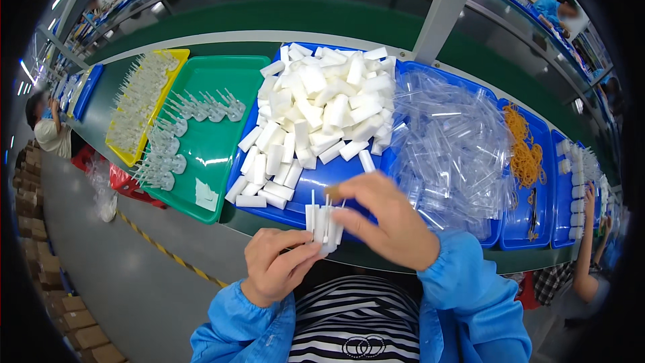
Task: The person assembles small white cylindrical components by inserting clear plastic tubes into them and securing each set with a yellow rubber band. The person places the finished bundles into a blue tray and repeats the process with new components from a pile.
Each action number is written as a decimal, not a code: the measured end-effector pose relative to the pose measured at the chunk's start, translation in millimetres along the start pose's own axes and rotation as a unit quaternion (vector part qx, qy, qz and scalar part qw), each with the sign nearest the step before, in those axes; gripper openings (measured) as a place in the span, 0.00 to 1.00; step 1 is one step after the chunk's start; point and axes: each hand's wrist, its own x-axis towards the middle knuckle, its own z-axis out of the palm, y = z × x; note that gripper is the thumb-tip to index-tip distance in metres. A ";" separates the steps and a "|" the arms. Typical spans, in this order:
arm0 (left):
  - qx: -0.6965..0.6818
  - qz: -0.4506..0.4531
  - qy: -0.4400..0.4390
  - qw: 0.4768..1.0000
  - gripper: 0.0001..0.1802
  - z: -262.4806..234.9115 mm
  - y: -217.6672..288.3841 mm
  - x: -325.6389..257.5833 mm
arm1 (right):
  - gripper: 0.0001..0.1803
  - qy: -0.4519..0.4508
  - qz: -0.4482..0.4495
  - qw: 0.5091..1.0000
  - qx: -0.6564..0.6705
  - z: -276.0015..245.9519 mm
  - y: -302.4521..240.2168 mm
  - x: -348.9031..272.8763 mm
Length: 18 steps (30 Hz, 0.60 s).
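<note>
In front of my body, my left hand (279, 261) is closed on a white plastic part (327, 247) with several upright prongs and white sleeves. Over its top and right side reaches my right hand (396, 218), index finger and thumb curled at the prongs. Motion smears those fingertips; a small yellowish-brown patch shows there, and I cannot make out what they hold. Just beyond lies a blue tray (322, 188) heaped with short white foam-like cylinders (312, 107). To the right, another blue tray holds a pile of clear plastic bags or sleeves (453, 141).
A green tray (222, 121) with rows of pronged clear parts (161, 151) and a white scrap stands left, beside a yellow tray (138, 148) of similar parts. Orange rubber bands (527, 154) fill a blue tray at right. A metal post (443, 13) rises behind; co-workers sit farther off.
</note>
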 end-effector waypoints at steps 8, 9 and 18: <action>0.028 0.011 -0.064 0.998 0.22 0.5 1.3 10.3 | 0.13 0.005 -0.053 0.861 -0.505 17.2 16.8 13.4; 0.025 0.006 -0.064 0.998 0.22 1.3 2.7 10.1 | 0.10 -0.008 -0.057 0.863 -0.501 20.7 14.1 12.3; 0.015 0.001 -0.069 0.997 0.23 3.7 0.4 0.6 | 0.13 0.040 0.151 0.987 -0.032 -5.3 -3.4 14.4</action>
